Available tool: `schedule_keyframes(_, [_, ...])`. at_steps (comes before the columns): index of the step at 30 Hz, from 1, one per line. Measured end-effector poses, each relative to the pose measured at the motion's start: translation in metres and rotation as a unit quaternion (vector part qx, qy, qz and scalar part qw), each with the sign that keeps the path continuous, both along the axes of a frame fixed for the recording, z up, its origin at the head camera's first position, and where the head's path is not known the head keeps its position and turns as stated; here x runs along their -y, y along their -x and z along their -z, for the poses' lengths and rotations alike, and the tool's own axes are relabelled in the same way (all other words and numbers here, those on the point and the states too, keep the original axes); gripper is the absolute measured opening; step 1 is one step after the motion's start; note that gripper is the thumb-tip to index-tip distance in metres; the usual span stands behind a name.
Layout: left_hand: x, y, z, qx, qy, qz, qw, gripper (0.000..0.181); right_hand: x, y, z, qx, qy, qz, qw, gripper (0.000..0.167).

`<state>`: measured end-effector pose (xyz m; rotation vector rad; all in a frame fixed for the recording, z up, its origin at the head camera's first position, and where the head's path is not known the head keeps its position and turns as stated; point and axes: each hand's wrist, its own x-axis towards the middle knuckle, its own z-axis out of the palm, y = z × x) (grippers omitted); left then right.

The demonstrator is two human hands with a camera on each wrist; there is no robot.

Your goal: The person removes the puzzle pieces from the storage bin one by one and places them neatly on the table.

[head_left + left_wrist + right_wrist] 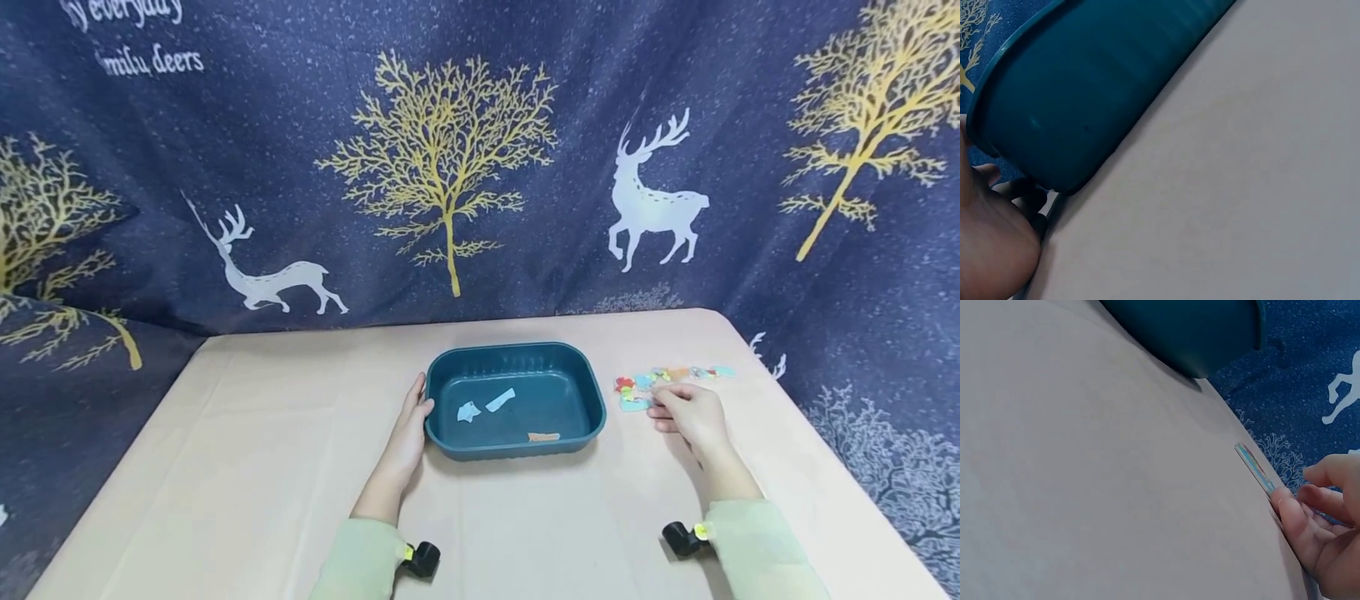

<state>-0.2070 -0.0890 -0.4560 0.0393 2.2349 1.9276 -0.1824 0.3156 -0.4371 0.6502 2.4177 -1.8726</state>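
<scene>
A dark teal rectangular tray (517, 450) stands on the table; its outer wall (1079, 100) fills the upper part of the left wrist view. My left hand (405, 429) grips its left end, thumb at the rim and fingers on the outside. Inside lie a pale blue puzzle piece (468, 411), a pale strip-shaped piece (501, 400) and an orange piece (543, 437). To the right of the tray, several colourful flat puzzle pieces (678, 374) form a bent row. My right hand (693, 417) touches their near end (1254, 467), thumb and forefinger apart; some fingertips are hidden.
A pale cloth covers the table (247, 450). Behind it hangs a dark blue curtain (517, 250) with white deer and gold trees. Black wrist cameras (423, 560) sit by both sleeves.
</scene>
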Motion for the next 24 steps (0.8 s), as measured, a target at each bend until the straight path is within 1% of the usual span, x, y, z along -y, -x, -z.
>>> schedule_keyframes(4, [0.002,-0.001,0.000,-0.001,-0.003,-0.002,1.0000,0.055,0.003,0.001,-0.002,-0.009,-0.008,-0.003,0.9999,0.046])
schedule_keyframes(8, [0.001,0.000,-0.001,-0.005,-0.004,0.001,1.0000,0.055,0.006,0.001,-0.005,-0.032,-0.013,-0.015,0.9993,0.047])
schedule_keyframes(10, [0.000,-0.005,-0.011,-0.002,-0.002,0.002,1.0000,0.055,0.007,0.000,-0.007,-0.042,-0.013,-0.025,0.9987,0.049])
schedule_keyframes(11, [0.000,-0.006,-0.013,0.000,-0.003,0.001,1.0000,0.055,0.007,0.000,-0.009,-0.045,-0.011,-0.032,0.9984,0.051])
schedule_keyframes(13, [-0.001,-0.007,-0.014,0.004,-0.002,0.000,1.0000,0.054,0.010,-0.001,-0.012,-0.053,-0.006,-0.047,0.9975,0.054])
schedule_keyframes(15, [-0.001,-0.007,-0.012,0.008,0.003,-0.003,1.0000,0.054,0.013,-0.001,-0.015,-0.057,-0.005,-0.060,0.9966,0.056])
schedule_keyframes(17, [0.000,-0.003,-0.002,0.008,0.003,-0.006,0.9999,0.054,0.017,0.000,-0.018,-0.061,-0.003,-0.074,0.9954,0.059])
schedule_keyframes(18, [0.000,-0.002,0.001,0.005,0.005,-0.007,0.9999,0.054,0.019,0.001,-0.020,-0.062,-0.003,-0.079,0.9949,0.060])
schedule_keyframes(21, [0.001,-0.001,0.002,0.001,0.003,-0.007,1.0000,0.053,0.026,0.005,-0.026,-0.073,0.008,-0.097,0.9926,0.062])
schedule_keyframes(24, [0.001,0.000,0.002,-0.008,0.000,-0.008,0.9999,0.053,0.034,0.010,-0.034,-0.094,0.017,-0.117,0.9886,0.059])
